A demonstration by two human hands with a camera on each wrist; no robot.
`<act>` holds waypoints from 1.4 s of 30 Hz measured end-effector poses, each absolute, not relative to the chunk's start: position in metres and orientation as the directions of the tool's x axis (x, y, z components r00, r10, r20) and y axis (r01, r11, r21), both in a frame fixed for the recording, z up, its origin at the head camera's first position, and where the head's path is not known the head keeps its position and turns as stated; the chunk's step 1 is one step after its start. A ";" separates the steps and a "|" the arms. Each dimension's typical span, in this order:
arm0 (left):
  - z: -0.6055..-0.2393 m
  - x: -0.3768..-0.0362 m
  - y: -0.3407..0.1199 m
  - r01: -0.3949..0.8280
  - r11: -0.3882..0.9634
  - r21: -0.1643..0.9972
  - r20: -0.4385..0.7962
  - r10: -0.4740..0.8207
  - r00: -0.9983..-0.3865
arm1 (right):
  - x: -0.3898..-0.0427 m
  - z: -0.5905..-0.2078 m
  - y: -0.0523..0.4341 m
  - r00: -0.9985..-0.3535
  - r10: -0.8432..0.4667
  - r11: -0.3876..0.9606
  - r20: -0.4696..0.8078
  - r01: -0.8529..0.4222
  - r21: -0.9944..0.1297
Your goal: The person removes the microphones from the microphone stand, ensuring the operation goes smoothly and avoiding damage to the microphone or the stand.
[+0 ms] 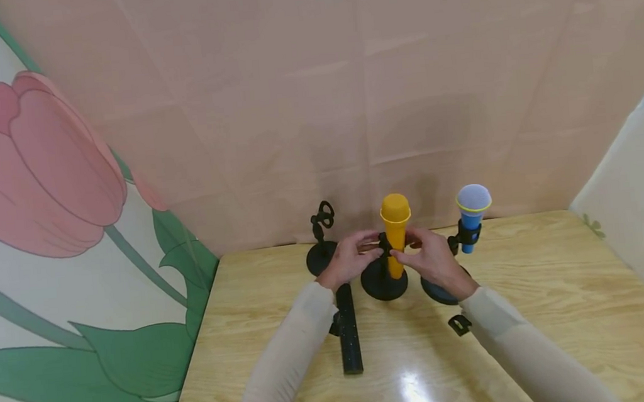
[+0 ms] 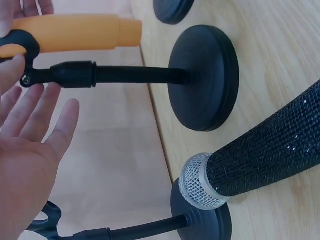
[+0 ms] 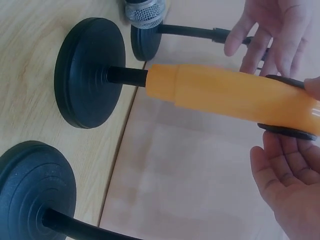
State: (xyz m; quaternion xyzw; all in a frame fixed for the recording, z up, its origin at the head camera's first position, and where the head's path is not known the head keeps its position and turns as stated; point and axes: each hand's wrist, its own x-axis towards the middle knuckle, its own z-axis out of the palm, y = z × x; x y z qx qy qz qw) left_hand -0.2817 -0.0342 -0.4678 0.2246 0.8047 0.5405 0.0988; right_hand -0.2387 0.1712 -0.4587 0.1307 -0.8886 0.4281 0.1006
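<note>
An orange microphone (image 1: pixel 396 230) stands upright in the clip of the middle black stand (image 1: pixel 384 283) on the wooden table (image 1: pixel 535 310). My left hand (image 1: pixel 352 258) is on its left side, fingers straight and spread beside the clip (image 2: pixel 22 45), gripping nothing. My right hand (image 1: pixel 431 257) is on its right side, palm open below the microphone (image 3: pixel 225 92), with the thumb resting against the body by the clip. From the left wrist, the left hand (image 2: pixel 35 130) is just short of the stand's rod (image 2: pixel 130 75).
An empty stand (image 1: pixel 320 239) is at the left and a blue microphone (image 1: pixel 472 211) sits in the right stand. A black glitter microphone (image 1: pixel 347 325) lies flat in front of the left arm. A small loose black clip (image 1: pixel 459 324) lies by my right sleeve.
</note>
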 end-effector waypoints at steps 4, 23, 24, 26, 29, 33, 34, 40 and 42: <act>-0.466 -0.282 -0.036 0.293 0.340 0.894 0.085 0.512 -0.854 | -0.238 -0.458 0.174 -0.948 -0.177 0.582 0.264 -0.317 -0.749; -0.467 -0.283 -0.037 0.265 0.340 0.902 0.024 0.573 -0.819 | -0.237 -0.440 0.178 -0.937 -0.167 0.496 0.305 -0.348 -0.796; -0.468 -0.283 -0.037 0.262 0.334 0.906 0.024 0.576 -0.817 | -0.237 -0.439 0.178 -0.935 -0.164 0.495 0.313 -0.353 -0.794; -0.469 -0.283 -0.037 0.265 0.326 0.907 0.028 0.584 -0.811 | -0.236 -0.438 0.178 -0.932 -0.156 0.497 0.328 -0.362 -0.789; -0.469 -0.284 -0.037 0.277 0.307 0.911 0.044 0.595 -0.803 | -0.235 -0.437 0.177 -0.929 -0.152 0.487 0.337 -0.367 -0.792; -0.469 -0.283 -0.037 0.269 0.295 0.917 0.043 0.598 -0.800 | -0.234 -0.435 0.177 -0.927 -0.159 0.474 0.339 -0.373 -0.798; -0.469 -0.283 -0.037 0.263 0.296 0.918 0.038 0.596 -0.802 | -0.234 -0.435 0.177 -0.927 -0.160 0.471 0.339 -0.374 -0.799; -0.469 -0.283 -0.038 0.265 0.324 0.908 0.027 0.586 -0.810 | -0.235 -0.435 0.178 -0.924 -0.165 0.454 0.344 -0.381 -0.805; -0.468 -0.284 -0.038 0.287 0.344 0.894 0.036 0.584 -0.811 | -0.236 -0.435 0.178 -0.924 -0.166 0.450 0.344 -0.381 -0.807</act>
